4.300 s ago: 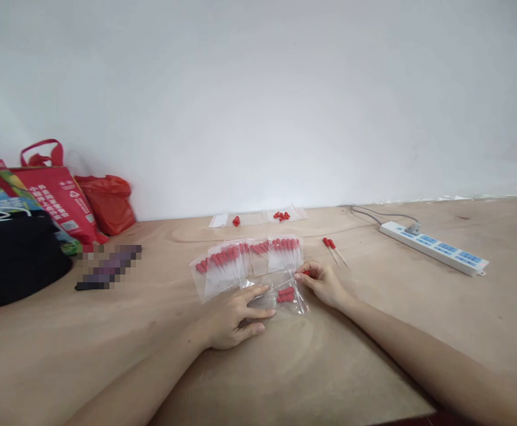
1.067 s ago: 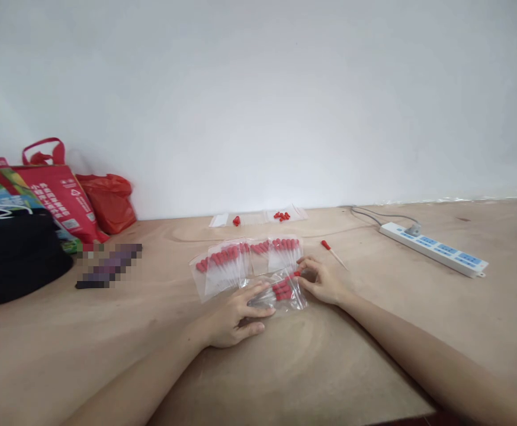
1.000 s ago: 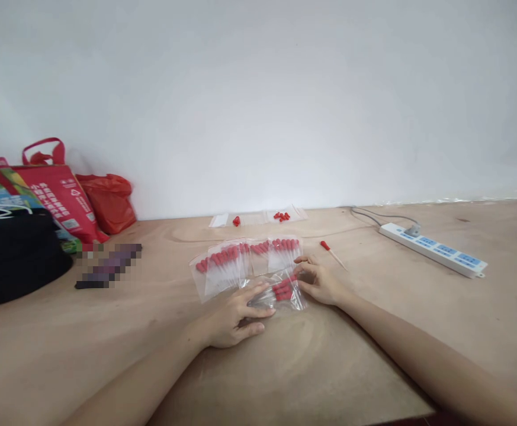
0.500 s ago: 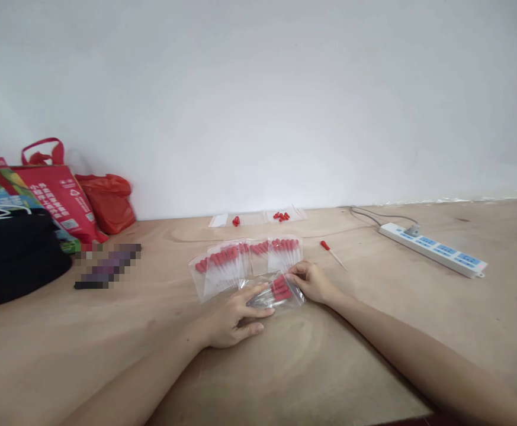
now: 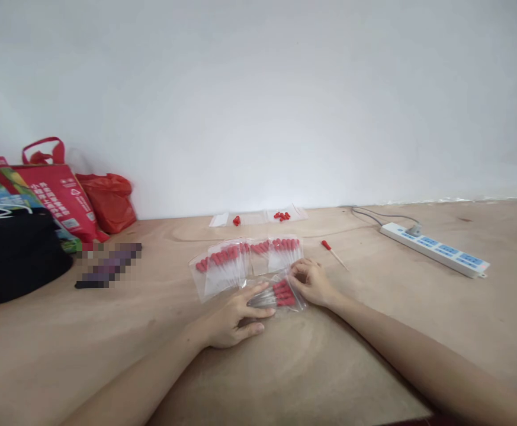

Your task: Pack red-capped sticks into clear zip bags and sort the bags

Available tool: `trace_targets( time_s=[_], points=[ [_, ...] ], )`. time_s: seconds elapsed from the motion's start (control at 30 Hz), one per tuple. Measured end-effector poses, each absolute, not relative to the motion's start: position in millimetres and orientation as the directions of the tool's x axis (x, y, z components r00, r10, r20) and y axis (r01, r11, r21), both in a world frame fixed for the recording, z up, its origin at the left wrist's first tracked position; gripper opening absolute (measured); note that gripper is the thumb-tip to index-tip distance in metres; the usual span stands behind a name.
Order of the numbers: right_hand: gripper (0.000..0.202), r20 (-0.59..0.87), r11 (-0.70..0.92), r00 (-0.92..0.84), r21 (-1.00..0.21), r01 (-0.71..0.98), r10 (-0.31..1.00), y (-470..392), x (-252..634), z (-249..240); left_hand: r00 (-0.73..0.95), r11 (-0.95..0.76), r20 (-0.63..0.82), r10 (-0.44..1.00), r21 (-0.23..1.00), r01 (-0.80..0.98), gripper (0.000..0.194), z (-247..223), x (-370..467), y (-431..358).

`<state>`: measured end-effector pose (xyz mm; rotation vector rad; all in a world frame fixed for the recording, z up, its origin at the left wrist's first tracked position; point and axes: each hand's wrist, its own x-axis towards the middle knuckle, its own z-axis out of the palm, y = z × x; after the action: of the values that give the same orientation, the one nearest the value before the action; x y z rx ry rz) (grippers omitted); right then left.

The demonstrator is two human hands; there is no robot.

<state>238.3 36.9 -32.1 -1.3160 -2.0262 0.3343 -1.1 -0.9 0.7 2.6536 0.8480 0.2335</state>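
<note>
A clear plastic bag (image 5: 270, 297) holding several red-capped droppers lies flat on the table, caps to the right. My left hand (image 5: 235, 315) rests on its left part with the fingers spread. At the bag's right edge, my right hand (image 5: 312, 283) has its fingers curled together on the plastic. Behind are more clear bags of red-capped droppers (image 5: 225, 257), overlapping in a row. One loose dropper (image 5: 334, 254) with a red cap lies to the right of them.
Clear bags with loose red caps (image 5: 282, 216) lie by the wall. A power strip (image 5: 436, 249) with a plugged cable is at the right. At the left stand a red shopping bag (image 5: 69, 198), a red plastic bag (image 5: 109, 201) and a black item (image 5: 16, 254), near a pixelated object (image 5: 109, 267).
The fingers of my right hand have shifted slightly at the bag's right edge. The red caps inside the bag show more spread out. My left hand has stayed in place.
</note>
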Motion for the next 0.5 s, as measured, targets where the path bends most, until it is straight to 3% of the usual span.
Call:
trace_targets(
  time_s=[0.23, 0.3, 0.37, 0.43, 0.5],
  points=[
    [0.016, 0.410, 0.564, -0.392, -0.521, 0.640, 0.824, 41, 243, -33, 0.809, -0.766, 0.050, 0.585, 0.362, 0.532, 0.035, 0, -1, -1],
    [0.018, 0.424, 0.537, -0.346, -0.513, 0.670, 0.837, 46, 253, -29, 0.810, -0.769, 0.055, 0.584, 0.356, 0.531, 0.034, 0, -1, 0],
    [0.020, 0.427, 0.385, -0.175, -0.476, 0.790, 0.887, 55, 268, -25, 0.814, -0.774, 0.059, 0.578, 0.354, 0.525, 0.034, -1, -1, 0],
    [0.023, 0.416, 0.073, 0.115, -0.411, 0.909, 0.902, 65, 286, -23, 0.816, -0.778, 0.066, 0.574, 0.354, 0.519, 0.035, -1, -2, 0],
    [0.032, 0.359, -0.144, 0.285, -0.371, 0.917, 0.889, 74, 303, -24, 0.817, -0.782, 0.076, 0.572, 0.350, 0.515, 0.035, -2, -2, 0]
  ],
)
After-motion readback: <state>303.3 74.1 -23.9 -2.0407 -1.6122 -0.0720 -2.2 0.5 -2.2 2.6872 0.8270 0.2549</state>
